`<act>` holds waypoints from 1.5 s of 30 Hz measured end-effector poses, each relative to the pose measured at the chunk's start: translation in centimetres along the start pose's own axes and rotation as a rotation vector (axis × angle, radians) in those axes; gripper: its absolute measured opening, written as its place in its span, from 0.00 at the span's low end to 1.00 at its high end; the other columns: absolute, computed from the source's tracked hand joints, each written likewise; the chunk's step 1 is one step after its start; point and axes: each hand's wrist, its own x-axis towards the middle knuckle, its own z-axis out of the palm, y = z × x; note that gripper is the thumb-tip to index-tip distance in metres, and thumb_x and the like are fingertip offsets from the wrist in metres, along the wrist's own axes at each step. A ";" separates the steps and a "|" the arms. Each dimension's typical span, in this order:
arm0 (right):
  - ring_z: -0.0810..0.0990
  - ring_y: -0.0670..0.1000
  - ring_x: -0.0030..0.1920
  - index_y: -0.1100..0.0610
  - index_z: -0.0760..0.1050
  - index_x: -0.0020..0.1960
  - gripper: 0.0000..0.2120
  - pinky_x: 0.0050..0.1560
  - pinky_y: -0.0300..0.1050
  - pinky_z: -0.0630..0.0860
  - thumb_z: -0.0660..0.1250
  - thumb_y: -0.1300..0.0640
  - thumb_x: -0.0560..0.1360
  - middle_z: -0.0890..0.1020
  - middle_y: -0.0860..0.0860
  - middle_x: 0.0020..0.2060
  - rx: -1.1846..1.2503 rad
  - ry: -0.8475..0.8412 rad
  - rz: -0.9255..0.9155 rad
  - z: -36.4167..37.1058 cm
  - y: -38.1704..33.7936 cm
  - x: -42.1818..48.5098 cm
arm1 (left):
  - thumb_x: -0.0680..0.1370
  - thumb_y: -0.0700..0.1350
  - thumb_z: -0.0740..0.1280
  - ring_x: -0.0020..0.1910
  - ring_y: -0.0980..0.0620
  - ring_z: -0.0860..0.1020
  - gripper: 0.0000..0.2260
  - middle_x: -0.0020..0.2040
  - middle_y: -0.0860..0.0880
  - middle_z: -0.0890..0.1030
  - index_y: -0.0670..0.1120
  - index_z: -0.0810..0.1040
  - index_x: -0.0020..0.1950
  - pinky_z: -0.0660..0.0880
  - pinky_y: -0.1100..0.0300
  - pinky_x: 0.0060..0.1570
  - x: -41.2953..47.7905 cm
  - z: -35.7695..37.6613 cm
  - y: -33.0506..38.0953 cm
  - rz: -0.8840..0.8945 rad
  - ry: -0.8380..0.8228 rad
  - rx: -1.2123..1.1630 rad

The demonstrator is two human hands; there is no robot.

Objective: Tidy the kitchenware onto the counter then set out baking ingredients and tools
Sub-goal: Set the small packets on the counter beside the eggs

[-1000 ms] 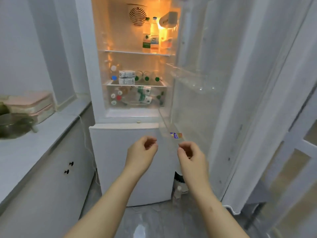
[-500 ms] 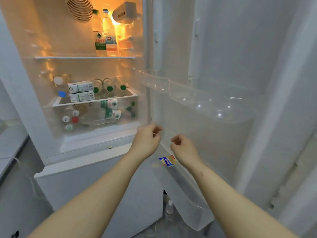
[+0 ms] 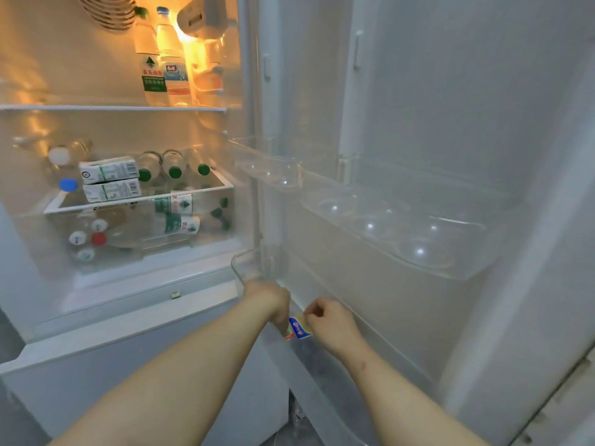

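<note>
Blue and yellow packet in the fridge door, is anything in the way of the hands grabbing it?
Nothing visible blocks it. The packet sits in the bottom door bin, and the left hand and right hand are right at it, one on each side.

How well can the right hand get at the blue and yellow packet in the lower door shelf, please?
Probably yes: the right hand is over the open-topped door shelf, its curled fingers at the top edge of the packet. The left hand reaches in beside it without covering the packet.
</note>
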 end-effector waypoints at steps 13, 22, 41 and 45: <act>0.71 0.51 0.42 0.58 0.76 0.49 0.09 0.40 0.38 0.66 0.58 0.61 0.76 0.78 0.55 0.46 -0.095 -0.063 0.005 -1.3 1.2 0.2 | 0.76 0.54 0.65 0.64 0.47 0.72 0.18 0.64 0.48 0.75 0.47 0.74 0.62 0.65 0.56 0.60 0.6 0.1 1.8 -0.039 -0.016 0.118; 0.76 0.56 0.57 0.58 0.75 0.56 0.14 0.44 0.38 0.65 0.55 0.64 0.75 0.79 0.56 0.57 -0.177 -0.090 0.016 -0.6 0.9 0.0 | 0.77 0.55 0.63 0.66 0.47 0.72 0.19 0.67 0.48 0.73 0.47 0.73 0.64 0.69 0.56 0.61 1.6 0.5 2.0 -0.013 -0.091 0.152; 0.70 0.57 0.66 0.57 0.61 0.71 0.23 0.61 0.48 0.70 0.53 0.66 0.77 0.67 0.55 0.70 -0.493 -0.236 -0.045 -0.8 1.1 -0.8 | 0.75 0.41 0.63 0.50 0.41 0.77 0.04 0.50 0.42 0.80 0.46 0.67 0.46 0.67 0.58 0.39 0.6 1.2 1.3 -0.060 0.450 -0.511; 0.61 0.57 0.71 0.52 0.50 0.76 0.30 0.66 0.50 0.66 0.53 0.65 0.77 0.49 0.46 0.76 -0.546 -0.306 -0.110 0.2 0.8 0.0 | 0.79 0.40 0.58 0.53 0.40 0.76 0.12 0.57 0.42 0.77 0.44 0.66 0.62 0.68 0.54 0.42 0.4 1.7 1.6 -0.115 0.689 -0.807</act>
